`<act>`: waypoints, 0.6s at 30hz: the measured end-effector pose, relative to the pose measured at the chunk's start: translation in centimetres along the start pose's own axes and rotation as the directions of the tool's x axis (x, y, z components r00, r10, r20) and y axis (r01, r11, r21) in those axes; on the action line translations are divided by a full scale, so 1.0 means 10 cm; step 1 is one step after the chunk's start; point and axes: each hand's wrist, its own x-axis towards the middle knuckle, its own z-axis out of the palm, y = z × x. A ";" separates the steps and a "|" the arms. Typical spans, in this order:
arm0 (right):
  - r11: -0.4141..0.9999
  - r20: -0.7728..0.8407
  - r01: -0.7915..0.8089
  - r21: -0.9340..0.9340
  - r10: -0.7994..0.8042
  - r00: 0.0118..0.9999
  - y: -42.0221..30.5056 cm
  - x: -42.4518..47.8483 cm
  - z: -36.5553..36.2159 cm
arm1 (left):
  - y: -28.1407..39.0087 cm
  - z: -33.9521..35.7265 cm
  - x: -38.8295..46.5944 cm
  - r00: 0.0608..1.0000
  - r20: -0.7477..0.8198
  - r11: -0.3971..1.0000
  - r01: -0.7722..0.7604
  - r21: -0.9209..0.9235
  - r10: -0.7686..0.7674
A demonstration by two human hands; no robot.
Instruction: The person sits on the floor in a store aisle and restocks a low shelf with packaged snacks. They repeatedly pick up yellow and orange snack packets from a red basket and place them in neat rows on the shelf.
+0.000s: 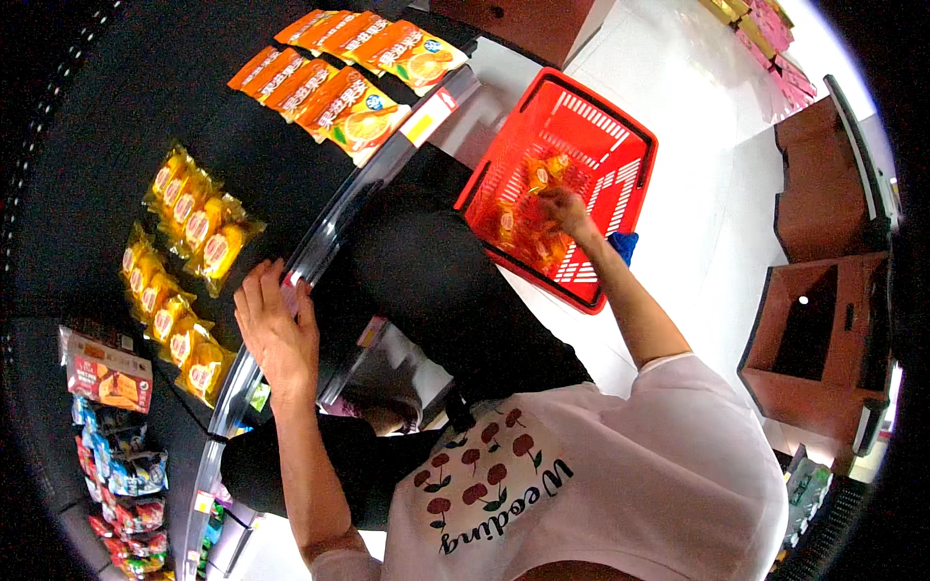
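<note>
My left hand (280, 327) rests astride the clear front rail (330, 240) of a black shelf, fingers on the shelf side and thumb on the outer side. Just beyond its fingers are two rows of yellow wrapped snack packets (196, 225). My right hand (563, 209) reaches down into a red plastic shopping basket (625, 131) on the floor. It is blurred, and whether it grips anything is unclear. Orange-yellow packets (541, 178) lie inside the basket, around and under that hand.
Two rows of orange fruit-snack pouches (349, 109) stand at the shelf's far end. Nearer are a printed box (109, 374) and blue and red bagged snacks (123, 465). My dark-trousered knee (421, 269) lies between shelf and basket. Brown cabinets (821, 312) stand across the white floor (683, 189).
</note>
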 end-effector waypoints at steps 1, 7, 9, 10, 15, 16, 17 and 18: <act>0.995 0.046 -0.052 -0.084 0.056 0.997 0.24 0.06 0.11 | 0.01 0.01 0.01 1.000 0.008 1.000 -0.006 0.018 0.006; 0.894 0.023 -0.124 -0.430 0.148 0.989 0.84 0.39 0.91 | 0.03 0.02 0.01 0.998 0.050 0.993 -0.030 0.116 0.025; 0.855 -0.012 -0.175 -0.489 0.193 0.981 0.91 0.51 1.02 | 0.04 0.03 0.00 0.998 0.059 0.992 -0.021 0.127 0.014; 0.840 -0.025 -0.199 -0.505 0.216 0.976 0.94 0.56 1.07 | 0.05 0.04 0.01 0.998 0.063 0.991 -0.018 0.132 0.010; 0.776 -0.068 -0.279 -0.566 0.293 0.954 1.03 0.80 1.24 | 0.10 0.08 -0.01 0.998 0.068 0.993 0.006 0.116 -0.014; 0.777 -0.063 -0.278 -0.564 0.295 0.953 1.05 0.83 1.26 | 0.12 0.08 0.00 0.998 0.067 0.993 0.005 0.118 -0.013; 0.777 -0.051 -0.273 -0.567 0.298 0.953 1.05 0.88 1.29 | 0.14 0.07 -0.01 0.998 0.062 0.992 0.011 0.125 -0.019; 0.779 -0.040 -0.267 -0.567 0.298 0.954 1.06 0.92 1.31 | 0.15 0.06 -0.02 0.998 0.057 0.991 0.017 0.131 -0.025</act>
